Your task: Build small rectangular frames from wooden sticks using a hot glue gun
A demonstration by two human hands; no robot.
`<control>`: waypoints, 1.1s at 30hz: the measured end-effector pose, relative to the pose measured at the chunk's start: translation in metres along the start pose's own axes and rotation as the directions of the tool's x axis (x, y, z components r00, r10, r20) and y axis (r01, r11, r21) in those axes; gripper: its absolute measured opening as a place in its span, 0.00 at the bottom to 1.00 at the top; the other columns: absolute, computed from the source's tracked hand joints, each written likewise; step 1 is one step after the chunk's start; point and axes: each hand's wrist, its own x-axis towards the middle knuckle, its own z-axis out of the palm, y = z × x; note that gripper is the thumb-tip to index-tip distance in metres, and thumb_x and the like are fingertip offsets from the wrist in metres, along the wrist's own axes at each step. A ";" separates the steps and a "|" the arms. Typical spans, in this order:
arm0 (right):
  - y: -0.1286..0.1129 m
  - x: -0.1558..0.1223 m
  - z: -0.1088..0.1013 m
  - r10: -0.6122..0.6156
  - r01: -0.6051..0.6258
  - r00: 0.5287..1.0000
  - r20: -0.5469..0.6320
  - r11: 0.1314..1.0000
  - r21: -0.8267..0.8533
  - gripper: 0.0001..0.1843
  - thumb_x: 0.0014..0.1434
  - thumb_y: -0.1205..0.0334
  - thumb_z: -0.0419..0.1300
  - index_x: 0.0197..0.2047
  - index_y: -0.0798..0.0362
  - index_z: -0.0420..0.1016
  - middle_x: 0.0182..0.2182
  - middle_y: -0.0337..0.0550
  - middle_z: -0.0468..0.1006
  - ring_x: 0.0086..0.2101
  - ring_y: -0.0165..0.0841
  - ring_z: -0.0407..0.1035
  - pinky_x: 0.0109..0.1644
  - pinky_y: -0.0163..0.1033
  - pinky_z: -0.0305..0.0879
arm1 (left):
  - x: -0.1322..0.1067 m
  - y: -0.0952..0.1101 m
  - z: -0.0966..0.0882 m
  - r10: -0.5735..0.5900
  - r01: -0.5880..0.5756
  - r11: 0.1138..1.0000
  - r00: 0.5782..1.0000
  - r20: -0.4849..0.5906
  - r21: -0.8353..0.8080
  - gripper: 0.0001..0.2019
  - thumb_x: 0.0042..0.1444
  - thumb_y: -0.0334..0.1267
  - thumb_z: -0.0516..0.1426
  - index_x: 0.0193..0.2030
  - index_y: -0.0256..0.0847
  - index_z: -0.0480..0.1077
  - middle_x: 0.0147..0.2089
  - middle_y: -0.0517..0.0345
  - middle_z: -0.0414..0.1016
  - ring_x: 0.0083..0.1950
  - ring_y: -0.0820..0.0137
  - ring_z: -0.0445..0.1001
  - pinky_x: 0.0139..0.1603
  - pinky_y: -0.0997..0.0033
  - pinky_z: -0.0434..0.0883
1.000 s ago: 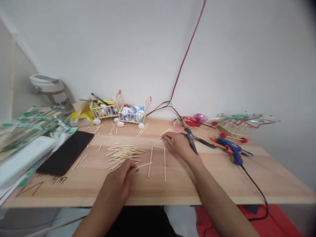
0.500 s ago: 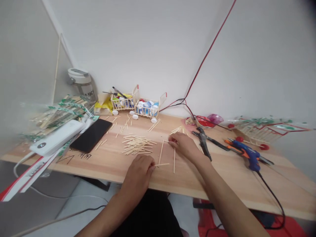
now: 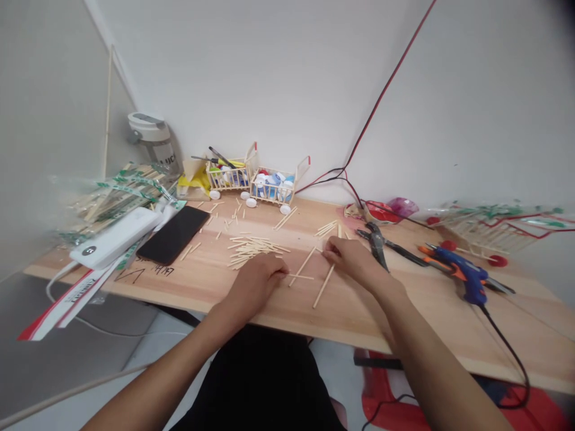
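A U-shaped frame of thin wooden sticks lies on the wooden table in front of me. My left hand rests closed beside its left side, fingertips pinching a short stick that lies across the frame. My right hand sits at the frame's far corner, fingers curled down onto the top stick. A loose pile of short sticks lies just left of the frame.
Black pliers and a blue glue gun with its cord lie to the right. Two small stick carts stand by the wall. A black phone, a white power bank and bagged sticks occupy the left.
The view swung left and down. The stick frame has turned to slant toward the lower left, and both hands stayed on it, the left moving the short stick further across.
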 end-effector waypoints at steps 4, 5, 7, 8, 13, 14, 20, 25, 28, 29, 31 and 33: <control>0.008 -0.008 -0.002 0.067 -0.068 0.998 0.014 0.997 0.032 0.06 0.57 0.63 0.55 0.29 0.52 0.68 0.27 0.41 0.75 0.28 0.31 0.64 0.31 0.34 0.50 | 0.012 -0.002 0.001 0.088 -0.094 0.993 0.993 0.074 0.078 0.10 0.56 0.28 0.52 0.32 0.39 0.75 0.37 0.56 0.77 0.43 0.65 0.71 0.48 0.66 0.64; 0.009 -0.010 -0.002 0.079 -0.080 0.997 0.016 0.996 0.044 0.06 0.57 0.63 0.54 0.29 0.52 0.68 0.27 0.41 0.75 0.28 0.31 0.65 0.31 0.34 0.50 | 0.015 -0.002 0.002 0.104 -0.111 0.990 0.991 0.082 0.090 0.10 0.56 0.28 0.52 0.32 0.39 0.75 0.37 0.56 0.77 0.43 0.65 0.71 0.48 0.66 0.65; 0.010 -0.015 -0.001 0.104 -0.105 0.994 0.020 0.993 0.055 0.07 0.58 0.63 0.53 0.29 0.52 0.68 0.28 0.42 0.76 0.28 0.31 0.65 0.30 0.34 0.50 | 0.019 0.001 0.003 0.122 -0.131 0.986 0.988 0.091 0.105 0.10 0.57 0.28 0.52 0.32 0.38 0.75 0.37 0.55 0.77 0.43 0.65 0.71 0.48 0.66 0.65; 0.011 -0.016 -0.001 0.117 -0.118 0.993 0.021 0.992 0.054 0.07 0.58 0.62 0.53 0.29 0.52 0.68 0.27 0.42 0.75 0.27 0.31 0.65 0.30 0.34 0.49 | 0.021 0.003 0.003 0.126 -0.136 0.985 0.987 0.095 0.110 0.10 0.57 0.28 0.52 0.33 0.38 0.75 0.37 0.55 0.77 0.43 0.65 0.71 0.48 0.66 0.65; 0.018 -0.023 0.002 0.154 -0.155 0.988 0.014 0.986 0.057 0.07 0.56 0.63 0.53 0.28 0.52 0.68 0.26 0.42 0.75 0.27 0.31 0.64 0.29 0.35 0.48 | 0.026 0.013 0.005 0.133 -0.154 0.976 0.981 0.142 0.154 0.10 0.57 0.27 0.52 0.34 0.37 0.75 0.37 0.54 0.76 0.44 0.65 0.70 0.49 0.65 0.65; 0.019 -0.024 0.003 0.152 -0.152 0.988 0.010 0.987 0.061 0.07 0.56 0.62 0.53 0.28 0.52 0.68 0.26 0.42 0.75 0.27 0.31 0.64 0.29 0.35 0.49 | 0.026 0.013 0.007 0.145 -0.168 0.972 0.979 0.144 0.163 0.10 0.57 0.27 0.53 0.33 0.37 0.75 0.36 0.54 0.76 0.44 0.65 0.70 0.49 0.65 0.66; 0.023 -0.027 0.005 0.140 -0.138 0.990 -0.013 0.987 0.075 0.08 0.57 0.60 0.54 0.28 0.52 0.68 0.25 0.41 0.75 0.26 0.31 0.64 0.29 0.35 0.50 | 0.030 0.006 0.017 0.270 -0.284 0.942 0.958 0.095 0.180 0.11 0.59 0.29 0.53 0.33 0.39 0.76 0.36 0.54 0.76 0.43 0.66 0.69 0.47 0.65 0.66; 0.023 -0.028 0.006 0.118 -0.116 0.993 -0.020 0.988 0.104 0.07 0.57 0.61 0.54 0.28 0.51 0.67 0.25 0.40 0.75 0.27 0.31 0.65 0.29 0.34 0.50 | 0.047 0.000 0.020 0.361 -0.386 0.890 0.922 0.143 0.243 0.07 0.57 0.29 0.56 0.32 0.38 0.76 0.35 0.53 0.75 0.43 0.66 0.67 0.44 0.68 0.66; 0.025 -0.028 0.007 0.115 -0.112 0.993 -0.022 0.988 0.108 0.07 0.57 0.60 0.54 0.28 0.51 0.67 0.25 0.40 0.75 0.26 0.31 0.64 0.29 0.34 0.49 | 0.055 -0.004 0.023 0.442 -0.477 0.849 0.877 0.191 0.228 0.07 0.57 0.29 0.56 0.32 0.38 0.76 0.36 0.54 0.74 0.43 0.67 0.67 0.44 0.69 0.65; 0.026 -0.028 0.008 0.114 -0.111 0.993 -0.022 0.988 0.107 0.07 0.57 0.60 0.54 0.28 0.51 0.67 0.25 0.40 0.75 0.26 0.31 0.64 0.29 0.35 0.49 | 0.057 -0.006 0.024 0.459 -0.497 0.840 0.865 0.201 0.219 0.07 0.57 0.28 0.56 0.32 0.38 0.76 0.36 0.54 0.74 0.43 0.67 0.67 0.44 0.70 0.65; 0.026 -0.027 0.008 0.115 -0.112 0.993 -0.021 0.988 0.104 0.08 0.57 0.60 0.54 0.28 0.51 0.67 0.26 0.39 0.75 0.26 0.31 0.64 0.29 0.35 0.49 | 0.058 -0.010 0.027 0.479 -0.517 0.831 0.852 0.208 0.204 0.07 0.58 0.28 0.56 0.33 0.38 0.75 0.36 0.54 0.74 0.43 0.68 0.67 0.44 0.70 0.65; 0.026 -0.028 0.008 0.112 -0.109 0.993 -0.022 0.989 0.104 0.08 0.57 0.59 0.54 0.28 0.51 0.67 0.25 0.39 0.74 0.26 0.31 0.64 0.29 0.35 0.50 | 0.058 -0.013 0.030 0.486 -0.522 0.831 0.849 0.205 0.192 0.07 0.58 0.28 0.56 0.33 0.39 0.75 0.37 0.54 0.74 0.43 0.68 0.67 0.44 0.71 0.65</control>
